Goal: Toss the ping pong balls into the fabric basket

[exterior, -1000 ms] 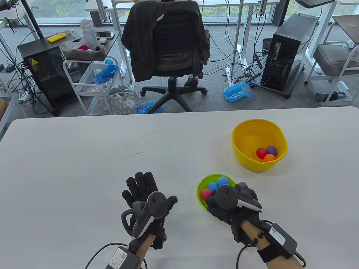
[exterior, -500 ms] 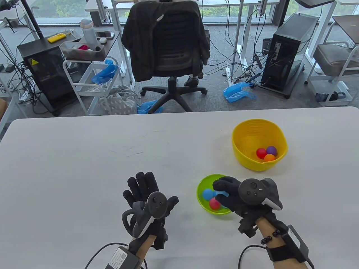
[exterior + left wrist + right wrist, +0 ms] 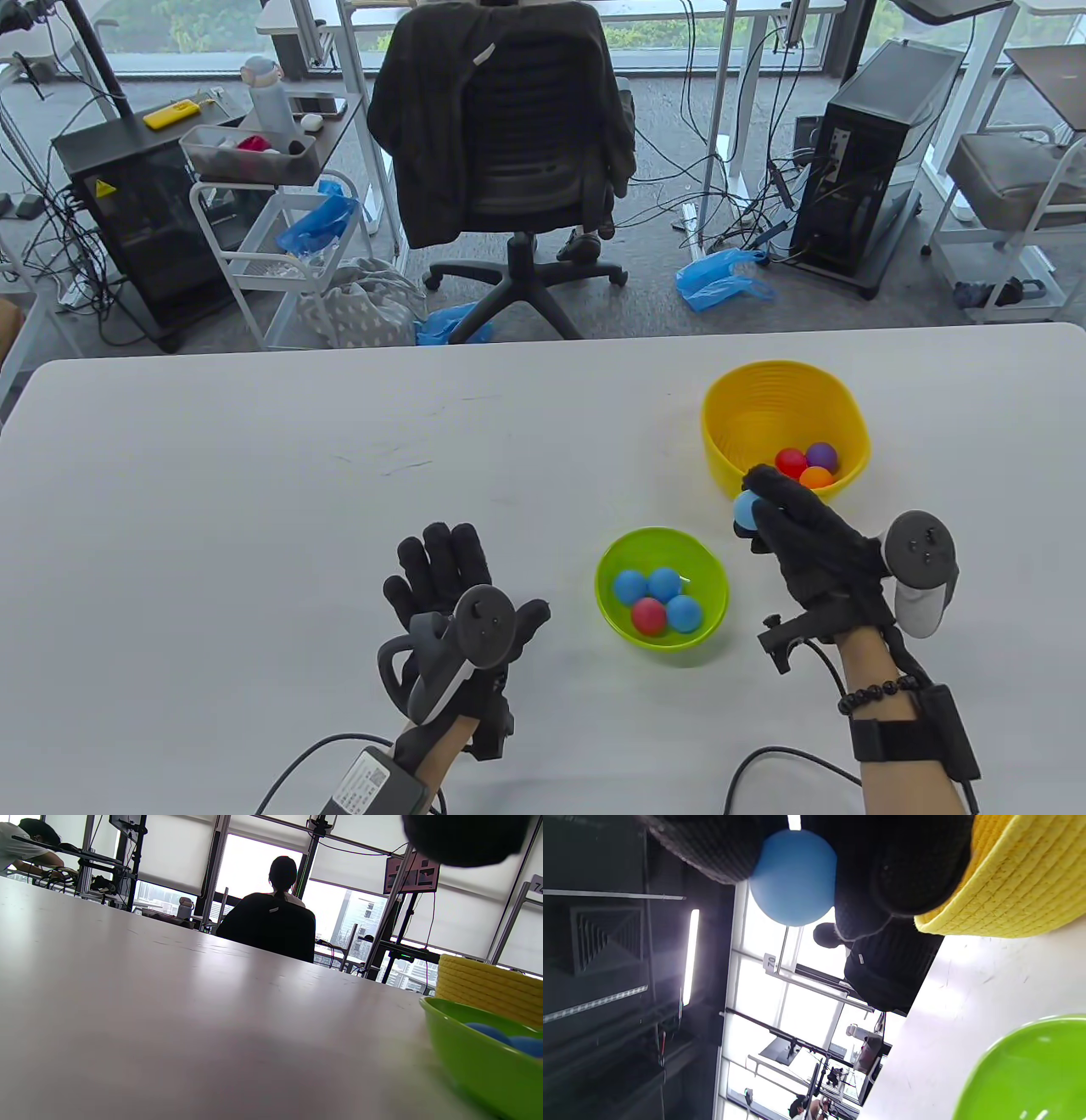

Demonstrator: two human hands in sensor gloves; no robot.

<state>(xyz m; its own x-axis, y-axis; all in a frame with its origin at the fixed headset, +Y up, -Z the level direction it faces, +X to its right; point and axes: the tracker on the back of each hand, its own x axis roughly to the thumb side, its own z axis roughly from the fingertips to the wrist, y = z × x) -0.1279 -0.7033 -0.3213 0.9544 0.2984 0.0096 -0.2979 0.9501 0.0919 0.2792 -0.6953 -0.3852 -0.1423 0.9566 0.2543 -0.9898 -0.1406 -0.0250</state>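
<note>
My right hand pinches a blue ball in its fingertips, lifted just in front of the near rim of the yellow fabric basket. The right wrist view shows the blue ball between gloved fingers beside the basket wall. The basket holds a red ball, a purple ball and an orange ball. The green bowl holds three blue balls and a red ball. My left hand rests flat on the table, fingers spread, holding nothing.
The white table stretches left and far of the bowls. Beyond its far edge stand a black office chair, a white cart and a computer tower. The green bowl sits right of my left hand.
My right hand has lifted out of the green bowl with a blue ball and moved right and away toward the yellow basket. My left hand has barely shifted.
</note>
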